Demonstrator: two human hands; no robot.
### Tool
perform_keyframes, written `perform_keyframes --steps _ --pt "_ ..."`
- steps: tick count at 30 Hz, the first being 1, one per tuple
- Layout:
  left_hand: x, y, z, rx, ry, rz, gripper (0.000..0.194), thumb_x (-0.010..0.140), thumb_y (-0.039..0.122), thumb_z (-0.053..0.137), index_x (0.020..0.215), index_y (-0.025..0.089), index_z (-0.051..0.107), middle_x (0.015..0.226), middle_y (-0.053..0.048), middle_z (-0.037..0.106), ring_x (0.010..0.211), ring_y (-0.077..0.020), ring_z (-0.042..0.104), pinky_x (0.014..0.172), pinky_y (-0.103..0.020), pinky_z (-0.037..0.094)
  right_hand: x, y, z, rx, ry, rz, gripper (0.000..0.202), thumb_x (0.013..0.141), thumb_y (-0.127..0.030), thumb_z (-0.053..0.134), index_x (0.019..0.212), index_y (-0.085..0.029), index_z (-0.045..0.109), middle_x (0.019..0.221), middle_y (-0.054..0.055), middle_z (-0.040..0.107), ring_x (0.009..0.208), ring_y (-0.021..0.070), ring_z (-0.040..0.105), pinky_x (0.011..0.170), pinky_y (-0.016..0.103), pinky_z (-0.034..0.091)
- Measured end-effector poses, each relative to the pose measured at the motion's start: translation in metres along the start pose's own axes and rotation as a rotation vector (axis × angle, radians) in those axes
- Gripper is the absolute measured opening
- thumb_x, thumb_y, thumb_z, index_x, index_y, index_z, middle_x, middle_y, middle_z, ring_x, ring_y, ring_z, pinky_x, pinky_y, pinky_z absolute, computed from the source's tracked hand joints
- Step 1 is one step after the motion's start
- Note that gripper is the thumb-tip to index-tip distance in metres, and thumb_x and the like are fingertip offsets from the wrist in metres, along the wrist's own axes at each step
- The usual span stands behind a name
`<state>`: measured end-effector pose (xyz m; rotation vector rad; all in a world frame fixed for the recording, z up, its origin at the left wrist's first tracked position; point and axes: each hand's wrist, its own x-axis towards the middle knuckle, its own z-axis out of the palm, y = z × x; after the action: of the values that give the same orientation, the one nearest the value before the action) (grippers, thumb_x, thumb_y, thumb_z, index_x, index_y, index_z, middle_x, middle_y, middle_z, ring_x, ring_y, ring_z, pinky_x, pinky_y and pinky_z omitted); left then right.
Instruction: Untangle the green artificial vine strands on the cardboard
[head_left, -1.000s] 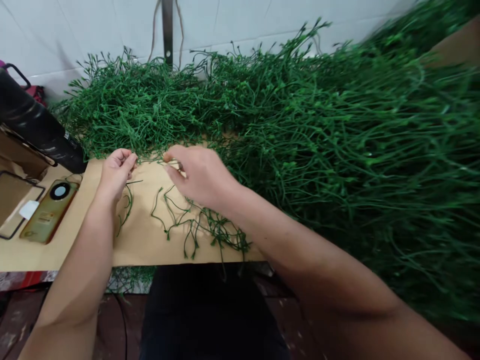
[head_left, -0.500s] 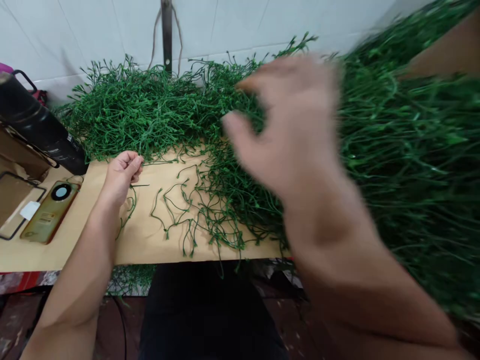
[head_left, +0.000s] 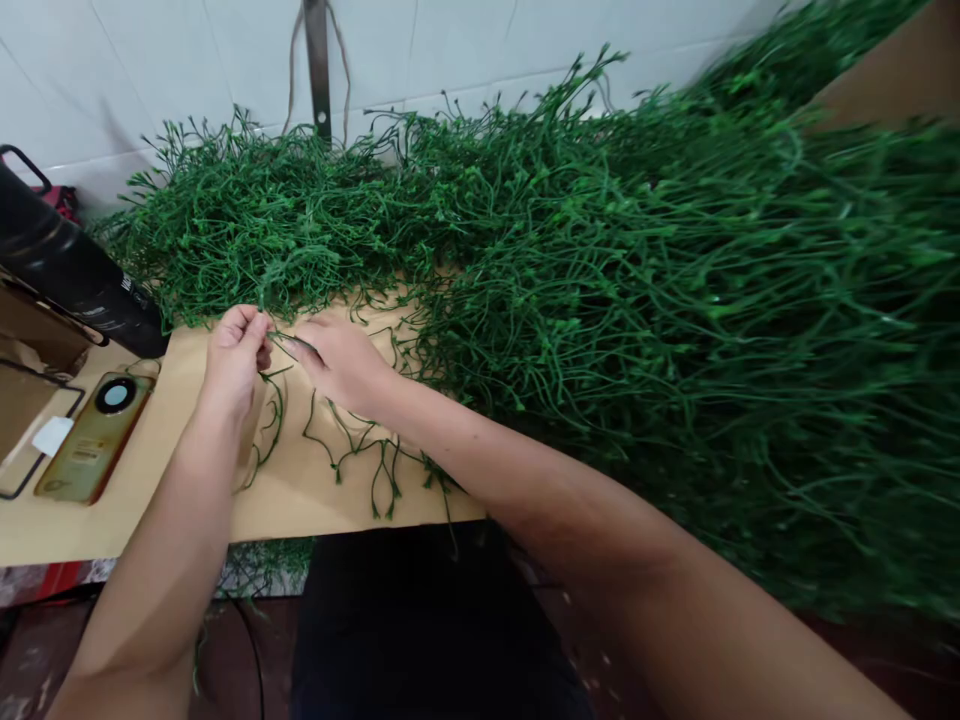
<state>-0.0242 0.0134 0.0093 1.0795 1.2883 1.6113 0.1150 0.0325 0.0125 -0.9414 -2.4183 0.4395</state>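
Note:
My left hand (head_left: 238,350) is closed in a pinch on thin green artificial stems (head_left: 274,425), whose lower ends dangle over the table. Close to its right, my right hand (head_left: 339,362) is closed too, with a thin green stem (head_left: 279,338) running from its fingers toward the left fingertips. What lies deeper inside each pinch is hidden by the fingers. Several loose stems (head_left: 384,475) with small tufted tips lie on the brown tabletop (head_left: 300,505) below my hands. Behind them spreads a heap of green artificial stems (head_left: 300,200).
A much larger pile of green stems (head_left: 675,300) fills the right side. On the left a black bottle (head_left: 71,260) leans over, near a phone (head_left: 96,438) and a cardboard box (head_left: 30,325). A metal upright (head_left: 318,70) stands against the white wall (head_left: 187,60).
My right hand has come from above the pile on the right over to my left hand, and now pinches a stem. My left hand stays in nearly the same place, still closed.

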Motion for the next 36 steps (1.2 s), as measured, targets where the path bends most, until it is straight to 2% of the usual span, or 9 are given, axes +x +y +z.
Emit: perform_keyframes --steps 2,5,10,13,15,18,21,30,36 --pt "0.001 0.001 -0.002 -0.014 0.05 0.005 0.023 0.07 0.024 0.068 0.063 0.017 0.047 0.049 0.007 0.041 0.035 -0.0017 0.028 0.034 -0.014 0.022 -0.001 -0.001 0.003 -0.001 0.027 -0.058 0.034 0.093 -0.028 0.031 0.086 -0.011 0.059 0.085 0.008 0.055 0.084 0.0163 0.047 0.08 0.029 0.033" --pt "0.002 0.001 -0.004 0.003 0.03 -0.045 0.023 0.07 0.025 0.068 0.063 0.017 0.047 0.044 0.008 0.038 0.034 -0.0024 0.027 0.034 -0.014 0.022 -0.001 -0.004 0.006 0.062 0.055 -0.089 0.027 0.092 -0.023 0.032 0.088 -0.011 0.056 0.091 0.009 0.053 0.085 0.0153 0.047 0.081 0.029 0.035" --pt "0.001 -0.001 0.001 0.052 -0.006 -0.046 0.024 0.066 0.025 0.07 0.065 0.017 0.048 0.046 0.007 0.043 0.035 -0.003 0.032 0.035 -0.014 0.025 0.0 -0.002 0.005 0.501 -0.081 0.124 0.017 0.092 -0.029 0.036 0.088 -0.015 0.044 0.078 0.001 0.051 0.064 0.0085 0.047 0.062 0.023 0.036" --pt "0.0 -0.001 0.003 0.078 -0.032 -0.036 0.022 0.065 0.026 0.071 0.066 0.016 0.051 0.051 0.004 0.048 0.038 -0.0034 0.036 0.036 -0.015 0.025 0.002 0.003 0.004 0.79 -0.143 0.185 0.025 0.092 -0.039 0.037 0.082 -0.016 0.042 0.063 -0.005 0.042 0.051 0.0049 0.039 0.053 0.02 0.033" --pt "-0.002 0.0 0.003 0.112 -0.066 -0.04 0.022 0.067 0.028 0.07 0.065 0.015 0.053 0.049 0.004 0.045 0.038 -0.0035 0.034 0.036 -0.015 0.024 0.004 0.006 0.003 0.825 -0.118 0.185 0.032 0.093 -0.04 0.034 0.075 -0.016 0.045 0.056 -0.007 0.034 0.05 0.0047 0.033 0.052 0.02 0.03" --pt "-0.005 0.002 0.002 0.177 -0.135 -0.062 0.027 0.071 0.035 0.067 0.06 0.014 0.054 0.044 0.004 0.039 0.037 -0.0034 0.028 0.035 -0.016 0.02 0.006 0.011 0.002 0.71 -0.085 0.159 0.042 0.093 -0.043 0.032 0.066 -0.015 0.047 0.053 -0.006 0.031 0.052 0.0055 0.032 0.054 0.021 0.027" --pt "-0.004 0.0 0.0 0.202 -0.155 -0.07 0.028 0.07 0.033 0.069 0.057 0.015 0.053 0.043 0.005 0.037 0.037 -0.0036 0.027 0.035 -0.017 0.019 0.006 0.012 0.001 0.564 -0.079 0.143 0.043 0.092 -0.044 0.033 0.064 -0.014 0.047 0.055 -0.005 0.037 0.056 0.0062 0.035 0.057 0.021 0.027" --pt "0.006 -0.009 0.005 0.268 0.001 0.101 0.02 0.072 0.02 0.064 0.056 0.015 0.053 0.051 0.003 0.046 0.045 -0.0059 0.035 0.043 -0.018 0.026 -0.009 -0.017 -0.006 0.045 -0.096 0.066 0.039 0.093 -0.031 0.026 0.091 -0.013 0.061 0.082 0.007 0.062 0.067 0.012 0.047 0.063 0.026 0.028" --pt "0.002 -0.004 0.012 0.301 0.036 0.183 0.023 0.076 0.016 0.06 0.055 0.016 0.051 0.05 0.004 0.041 0.047 -0.0075 0.032 0.046 -0.02 0.024 -0.016 -0.023 -0.011 -0.055 -0.074 0.042 0.041 0.093 -0.03 0.024 0.096 -0.013 0.061 0.087 0.009 0.065 0.071 0.0148 0.054 0.063 0.028 0.031"
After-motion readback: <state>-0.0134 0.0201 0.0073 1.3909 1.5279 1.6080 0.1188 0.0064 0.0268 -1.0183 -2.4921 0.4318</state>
